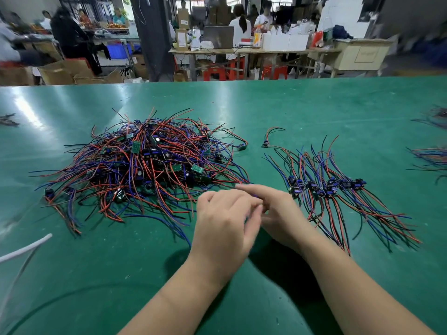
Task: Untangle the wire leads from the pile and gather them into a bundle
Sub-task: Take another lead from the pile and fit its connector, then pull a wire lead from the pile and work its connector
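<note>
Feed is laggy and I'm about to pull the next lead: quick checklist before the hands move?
1. Tangled pile close to the hands, on their left: ok.
2. Sorted row of leads lies apart from the pile: ok.
3. Left hand and right hand free of any lead: cannot tell; they overlap and are blurred.
4. Bare table between pile and row: ok.
5. Stray lead beyond the row gathered in: not ok, it lies alone.

Pile: red, blue, black wires, green boards. Bundle: same colours. Table: green.
</note>
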`<state>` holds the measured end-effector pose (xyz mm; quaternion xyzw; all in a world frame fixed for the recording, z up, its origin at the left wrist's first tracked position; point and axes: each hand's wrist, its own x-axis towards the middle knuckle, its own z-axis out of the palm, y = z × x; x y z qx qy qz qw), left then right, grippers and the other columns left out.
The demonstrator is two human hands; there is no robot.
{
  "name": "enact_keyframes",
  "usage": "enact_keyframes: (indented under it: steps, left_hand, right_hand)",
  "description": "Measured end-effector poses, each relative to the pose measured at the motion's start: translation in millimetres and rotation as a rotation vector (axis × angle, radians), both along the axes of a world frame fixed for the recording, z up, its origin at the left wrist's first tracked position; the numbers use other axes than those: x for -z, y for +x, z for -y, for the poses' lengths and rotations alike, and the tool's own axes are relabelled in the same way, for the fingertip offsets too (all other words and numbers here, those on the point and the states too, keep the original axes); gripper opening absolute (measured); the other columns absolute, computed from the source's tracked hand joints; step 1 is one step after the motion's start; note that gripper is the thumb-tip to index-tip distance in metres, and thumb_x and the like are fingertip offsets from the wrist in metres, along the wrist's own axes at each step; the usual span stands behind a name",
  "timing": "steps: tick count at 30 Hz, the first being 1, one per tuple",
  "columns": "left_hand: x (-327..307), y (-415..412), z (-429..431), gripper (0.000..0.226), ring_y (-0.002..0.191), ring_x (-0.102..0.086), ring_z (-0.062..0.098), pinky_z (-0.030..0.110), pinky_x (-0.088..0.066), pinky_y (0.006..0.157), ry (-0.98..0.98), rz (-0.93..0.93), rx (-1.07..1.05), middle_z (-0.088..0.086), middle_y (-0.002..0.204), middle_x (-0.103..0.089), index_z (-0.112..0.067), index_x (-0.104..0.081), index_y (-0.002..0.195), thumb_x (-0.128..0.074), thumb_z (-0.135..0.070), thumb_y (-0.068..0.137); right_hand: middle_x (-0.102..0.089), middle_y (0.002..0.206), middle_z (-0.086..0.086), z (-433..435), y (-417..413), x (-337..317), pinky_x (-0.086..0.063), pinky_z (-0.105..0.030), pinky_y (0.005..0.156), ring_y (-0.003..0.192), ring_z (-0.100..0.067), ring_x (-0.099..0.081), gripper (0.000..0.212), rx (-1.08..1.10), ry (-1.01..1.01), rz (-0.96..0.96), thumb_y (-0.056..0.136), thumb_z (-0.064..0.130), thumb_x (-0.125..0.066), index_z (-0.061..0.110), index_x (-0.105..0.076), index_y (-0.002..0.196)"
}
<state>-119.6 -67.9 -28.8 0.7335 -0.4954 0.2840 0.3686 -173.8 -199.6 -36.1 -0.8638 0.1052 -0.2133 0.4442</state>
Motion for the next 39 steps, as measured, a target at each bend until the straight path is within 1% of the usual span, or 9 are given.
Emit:
enact_keyframes:
  steps: [6,13,16,19,21,23,30,35,39]
  left_hand:
    - [0.3,-9.0,2.3,0.042,0.097,-0.059,0.017,0.032,-0.041,0.086,0.016,-0.035,0.261,-0.001,0.106,-0.065,-0.018,-0.049,0.127,-0.057,-0.021,0.086]
    - [3.5,3.8,1.1,0.019,0.088,-0.059,0.007,0.027,-0.047,0.083,-0.2,-0.419,0.112,-0.01,0.095,-0.062,-0.02,-0.055,0.103,-0.054,-0.014,0.084]
    - [2.0,12.7,1.6,0.02,0.071,-0.064,0.005,0.026,-0.05,0.07,-0.176,-0.746,0.003,-0.01,0.074,-0.07,-0.021,-0.064,0.08,-0.052,-0.032,0.089]
    - [-4.1,19.3,5.4,0.043,0.068,-0.069,0.014,0.026,-0.053,0.067,-0.237,-1.29,0.162,0.0,0.073,-0.074,-0.015,-0.069,0.082,-0.043,-0.046,0.095]
    - [-8.1,21.4,5.2,0.048,0.067,-0.07,0.014,0.021,-0.053,0.062,-0.265,-1.435,0.31,0.003,0.074,-0.075,-0.012,-0.07,0.086,-0.042,-0.051,0.086]
    - [-10.6,21.4,3.4,0.043,0.063,-0.068,0.012,0.02,-0.053,0.057,-0.334,-1.496,0.434,0.006,0.076,-0.074,-0.01,-0.074,0.078,-0.052,-0.046,0.078]
    - [-13.4,24.7,-0.5,0.021,0.062,-0.066,0.011,0.023,-0.055,0.056,-0.434,-1.626,0.51,0.008,0.081,-0.074,-0.007,-0.067,0.089,-0.062,-0.025,0.079]
    - [-20.2,24.5,-5.3,0.024,0.052,-0.063,0.008,0.02,-0.051,0.05,-0.397,-1.651,0.612,0.004,0.079,-0.074,-0.002,-0.059,0.108,-0.048,-0.018,0.093]
    - [-19.3,19.6,-6.4,0.026,0.05,-0.063,0.007,0.018,-0.049,0.046,-0.181,-1.628,0.668,0.006,0.083,-0.074,-0.007,-0.063,0.102,-0.055,-0.022,0.083]
  right_hand:
    - [-0.071,0.101,-0.006,5.8,-3.7,-10.6,-0.051,-0.021,0.089,0.095,-0.012,-0.066,0.042,0.013,0.241,0.032,0.075,-0.014,-0.055,0.006,-0.068,0.11]
    - [-0.074,0.085,-0.005,3.5,-6.4,-18.0,-0.05,-0.017,0.068,0.083,-0.015,-0.069,0.02,-0.089,0.797,0.26,0.074,0.019,-0.065,0.016,-0.076,0.09]
    - [-0.074,0.084,-0.003,3.8,-8.7,-23.9,-0.051,-0.016,0.065,0.08,-0.013,-0.071,0.021,-0.166,0.983,0.298,0.067,0.02,-0.069,0.019,-0.078,0.086]
    - [-0.074,0.08,-0.004,5.1,-15.1,-28.3,-0.053,-0.017,0.066,0.077,-0.013,-0.071,0.023,-0.298,1.011,0.287,0.061,0.015,-0.07,0.019,-0.079,0.082]
    - [-0.074,0.078,-0.006,2.3,-18.1,-28.5,-0.054,-0.017,0.067,0.074,-0.014,-0.071,0.026,-0.386,0.954,0.22,0.058,0.003,-0.074,0.016,-0.079,0.08]
    - [-0.073,0.078,-0.008,-1.9,-18.0,-26.6,-0.053,-0.018,0.069,0.073,-0.016,-0.069,0.035,-0.447,0.874,0.121,0.061,-0.017,-0.069,0.011,-0.078,0.081]
    - [-0.072,0.08,-0.013,-9.4,-15.7,-23.9,-0.055,-0.023,0.069,0.077,-0.022,-0.07,0.031,-0.448,0.734,-0.194,0.071,-0.009,-0.051,0.012,-0.074,0.068]
    - [-0.069,0.077,-0.012,-3.2,-9.4,-22.6,-0.048,-0.021,0.057,0.062,-0.015,-0.063,0.044,-0.14,0.754,-0.057,0.08,-0.022,-0.039,0.009,-0.07,0.072]
    - [-0.067,0.082,-0.005,0.2,-4.7,-24.4,-0.04,-0.022,0.058,0.065,-0.013,-0.056,0.024,-0.132,0.975,0.056,0.09,0.004,-0.047,0.003,-0.069,0.1]
